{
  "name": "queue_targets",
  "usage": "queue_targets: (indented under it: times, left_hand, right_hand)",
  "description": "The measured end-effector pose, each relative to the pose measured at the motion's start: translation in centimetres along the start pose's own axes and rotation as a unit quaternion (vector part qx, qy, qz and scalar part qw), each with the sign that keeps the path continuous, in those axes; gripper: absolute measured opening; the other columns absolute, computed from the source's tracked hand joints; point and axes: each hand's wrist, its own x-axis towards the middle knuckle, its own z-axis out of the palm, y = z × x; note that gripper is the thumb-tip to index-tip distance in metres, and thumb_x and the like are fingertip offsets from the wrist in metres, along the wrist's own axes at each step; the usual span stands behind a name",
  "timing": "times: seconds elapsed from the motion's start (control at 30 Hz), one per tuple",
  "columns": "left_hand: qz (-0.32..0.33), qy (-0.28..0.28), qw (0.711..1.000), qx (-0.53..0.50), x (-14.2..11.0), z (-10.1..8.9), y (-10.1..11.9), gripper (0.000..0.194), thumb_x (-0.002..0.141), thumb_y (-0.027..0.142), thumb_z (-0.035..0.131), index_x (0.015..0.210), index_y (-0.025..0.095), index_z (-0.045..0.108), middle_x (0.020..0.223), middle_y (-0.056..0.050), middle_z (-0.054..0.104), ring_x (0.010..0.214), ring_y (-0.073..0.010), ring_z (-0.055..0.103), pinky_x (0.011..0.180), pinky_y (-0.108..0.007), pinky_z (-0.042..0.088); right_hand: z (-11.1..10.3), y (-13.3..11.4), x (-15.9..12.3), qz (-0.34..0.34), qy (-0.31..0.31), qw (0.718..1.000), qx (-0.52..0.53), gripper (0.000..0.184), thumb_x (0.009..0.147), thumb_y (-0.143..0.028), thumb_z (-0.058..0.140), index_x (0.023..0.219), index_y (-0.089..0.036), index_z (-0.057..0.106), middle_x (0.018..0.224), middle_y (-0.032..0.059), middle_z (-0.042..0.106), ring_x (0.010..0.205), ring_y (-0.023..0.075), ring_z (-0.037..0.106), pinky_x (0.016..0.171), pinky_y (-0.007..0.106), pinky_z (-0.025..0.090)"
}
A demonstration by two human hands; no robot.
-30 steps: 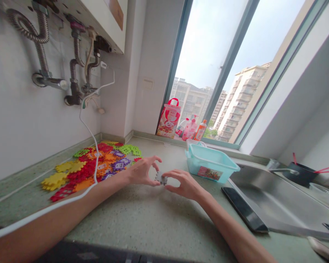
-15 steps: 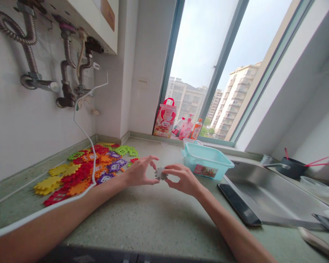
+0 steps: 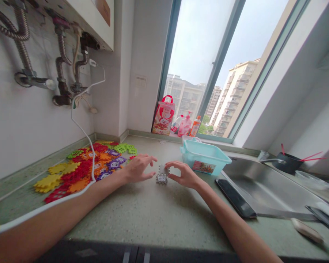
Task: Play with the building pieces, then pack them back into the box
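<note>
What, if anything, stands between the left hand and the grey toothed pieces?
Nothing visible does: only countertop shows in the gap between the left hand and the grey toothed pieces.

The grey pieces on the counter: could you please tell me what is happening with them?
A person works bare-handed at the counter. The right hand touches a plain grey piece, just beyond a windowed grey piece; whether the two are joined, I cannot tell. The left hand is open close beside them, with no clear contact. Colourful pieces lie in a pile to the left, and a turquoise basket stands to the right.
</note>
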Motion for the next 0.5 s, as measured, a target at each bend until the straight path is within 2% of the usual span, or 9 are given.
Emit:
queue_targets:
  times: [0.1,0.17,0.23,0.33,0.43,0.5]
  left_hand:
    - [0.004,-0.039,0.997,0.074,0.2,-1.2,-1.0,0.025,0.098,0.040,0.060,0.112,0.021,0.070,0.105,-0.007,0.076,0.104,-0.0260,0.067,0.097,-0.041,0.047]
    - [-0.014,-0.063,0.986,0.156,0.2,-2.6,-2.4,0.028,0.102,0.041,0.054,0.099,0.020,0.073,0.101,-0.010,0.076,0.102,-0.0277,0.066,0.094,-0.042,0.046]
    - [-0.074,-0.059,0.966,0.241,-0.1,-4.5,-4.2,0.034,0.103,0.040,0.049,0.092,0.019,0.073,0.099,-0.013,0.077,0.099,-0.0290,0.065,0.092,-0.043,0.045]
    - [-0.181,-0.022,0.930,0.318,-1.0,-7.5,-7.0,0.035,0.103,0.035,0.046,0.090,0.017,0.073,0.098,-0.015,0.077,0.096,-0.0284,0.066,0.090,-0.042,0.045]
    - [-0.245,0.009,0.918,0.312,-2.0,-10.5,-9.1,0.038,0.104,0.035,0.043,0.090,0.017,0.073,0.095,-0.014,0.077,0.096,-0.0272,0.066,0.093,-0.041,0.044]
    - [-0.253,0.031,0.935,0.245,-2.8,-12.5,-10.3,0.044,0.106,0.038,0.037,0.098,0.015,0.074,0.099,-0.013,0.078,0.100,-0.0277,0.066,0.098,-0.042,0.044]
  right_hand:
    - [0.3,0.0,-0.2,0.024,-0.046,0.998,0.027,0.026,0.090,-0.027,0.077,0.116,-0.024,0.073,0.116,0.0066,0.078,0.110,0.0240,0.072,0.100,0.039,0.055]
    - [0.5,-0.2,-0.2,0.023,-0.081,0.996,0.027,0.024,0.087,-0.027,0.079,0.110,-0.024,0.075,0.114,0.0059,0.078,0.107,0.0239,0.072,0.097,0.037,0.055]
    - [0.8,-0.5,-0.1,0.022,-0.099,0.995,0.007,0.023,0.085,-0.027,0.081,0.107,-0.024,0.076,0.110,0.0056,0.078,0.103,0.0236,0.072,0.094,0.036,0.055]
    - [1.5,-0.7,0.1,0.047,-0.092,0.994,-0.034,0.022,0.083,-0.028,0.082,0.104,-0.024,0.076,0.101,0.0044,0.076,0.094,0.0220,0.071,0.087,0.033,0.055]
    - [2.1,-0.9,0.1,0.055,-0.077,0.993,-0.065,0.024,0.080,-0.022,0.081,0.104,-0.024,0.076,0.099,0.0034,0.075,0.088,0.0201,0.070,0.082,0.031,0.055]
    - [1.9,-1.1,0.2,0.023,-0.060,0.994,-0.092,0.026,0.079,-0.020,0.080,0.104,-0.024,0.075,0.103,0.0043,0.075,0.092,0.0210,0.071,0.085,0.032,0.056]
